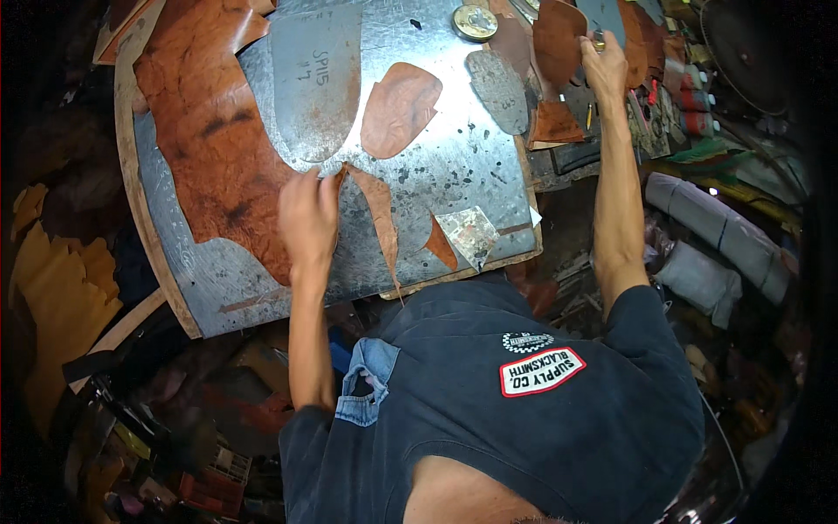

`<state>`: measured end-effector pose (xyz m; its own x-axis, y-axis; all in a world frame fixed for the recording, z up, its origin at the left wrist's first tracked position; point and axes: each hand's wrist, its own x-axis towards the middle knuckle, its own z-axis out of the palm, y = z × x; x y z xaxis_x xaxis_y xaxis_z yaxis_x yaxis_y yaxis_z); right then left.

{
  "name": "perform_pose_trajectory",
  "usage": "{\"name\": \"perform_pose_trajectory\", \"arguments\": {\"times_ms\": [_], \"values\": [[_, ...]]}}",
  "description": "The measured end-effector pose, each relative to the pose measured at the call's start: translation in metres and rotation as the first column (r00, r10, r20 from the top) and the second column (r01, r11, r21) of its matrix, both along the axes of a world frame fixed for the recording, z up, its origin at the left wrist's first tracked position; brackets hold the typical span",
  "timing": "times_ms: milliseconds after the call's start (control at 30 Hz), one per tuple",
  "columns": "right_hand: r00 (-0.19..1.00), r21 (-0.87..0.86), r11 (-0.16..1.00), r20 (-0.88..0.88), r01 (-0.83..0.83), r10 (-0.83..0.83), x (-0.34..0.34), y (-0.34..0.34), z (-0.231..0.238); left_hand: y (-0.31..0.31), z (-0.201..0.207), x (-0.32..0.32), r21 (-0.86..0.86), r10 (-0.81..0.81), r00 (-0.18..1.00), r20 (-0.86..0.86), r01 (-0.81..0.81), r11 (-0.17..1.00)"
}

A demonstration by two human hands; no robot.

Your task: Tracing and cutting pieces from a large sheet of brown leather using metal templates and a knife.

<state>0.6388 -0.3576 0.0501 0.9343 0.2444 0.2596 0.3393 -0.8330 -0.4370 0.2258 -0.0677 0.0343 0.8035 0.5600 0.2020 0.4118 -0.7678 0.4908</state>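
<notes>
My left hand, slightly blurred, is closed at the lower end of a grey metal template. Its fingertips pinch the top of a narrow brown leather scrap, which trails over the table's near edge. Beside that hand lies a large reddish-brown leather hide; the template's left edge borders it. A cut rounded leather piece rests to the right of the template. At the far right, my right hand is closed around a small tool with a shiny brass-coloured end, next to an upright brown leather piece. Most of the tool is hidden.
The metal-topped table has a wooden rim. On it lie a grey speckled oval template, a round tin and a pale angular piece. Red-labelled bottles and wrapped rolls stand right; yellow hides hang left.
</notes>
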Motion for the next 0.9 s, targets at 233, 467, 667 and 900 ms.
{"name": "perform_pose_trajectory", "arguments": {"times_ms": [233,467,667,900], "values": [[0.757,0.622,0.778,-0.551,0.093,0.350,-0.132,0.019,0.045,-0.009,-0.038,0.137,0.098,-0.219,0.959,-0.178,0.239,0.966],[0.624,0.333,0.922,-0.768,0.199,0.143,-0.213,0.019,-0.026,-0.004,-0.037,0.162,0.044,-0.232,0.949,-0.215,0.247,0.968],[0.736,0.280,0.955,-0.666,0.094,0.123,-0.216,0.028,-0.032,0.033,-0.037,0.180,-0.282,-0.247,0.885,-0.395,0.139,0.949],[0.784,0.230,0.972,-0.611,0.041,0.112,-0.217,0.022,-0.035,0.031,-0.029,0.191,-0.169,-0.319,0.813,-0.487,0.270,0.948]]}}
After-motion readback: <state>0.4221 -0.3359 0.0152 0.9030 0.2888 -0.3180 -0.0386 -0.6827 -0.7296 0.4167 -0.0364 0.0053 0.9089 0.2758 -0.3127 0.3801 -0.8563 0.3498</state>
